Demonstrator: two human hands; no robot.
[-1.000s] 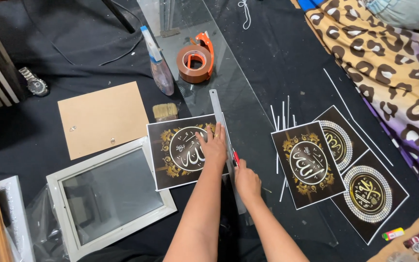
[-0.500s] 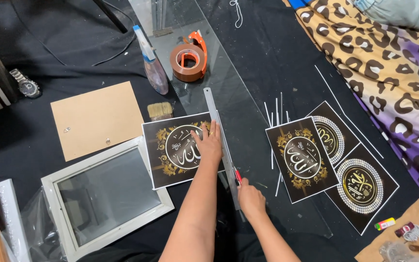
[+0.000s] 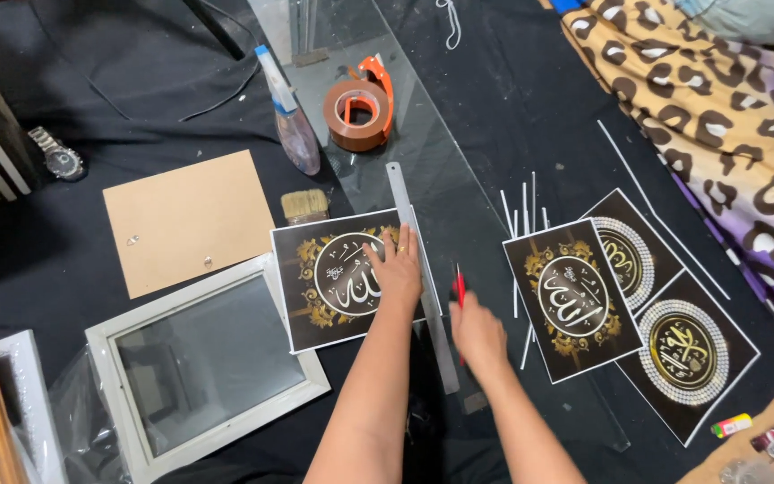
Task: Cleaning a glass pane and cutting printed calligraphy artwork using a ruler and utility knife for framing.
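Left hand (image 3: 398, 265) flat, pinning metal ruler (image 3: 421, 280) on the black-and-gold print (image 3: 347, 278), same as before; right hand (image 3: 477, 333) pinching red cutter (image 3: 460, 289), now slid back down the edge, stroke probably finished

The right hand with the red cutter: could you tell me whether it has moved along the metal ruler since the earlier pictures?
Yes. The right hand with the red cutter has come off the metal ruler, now apart to its right; earlier it lay against the ruler's edge.
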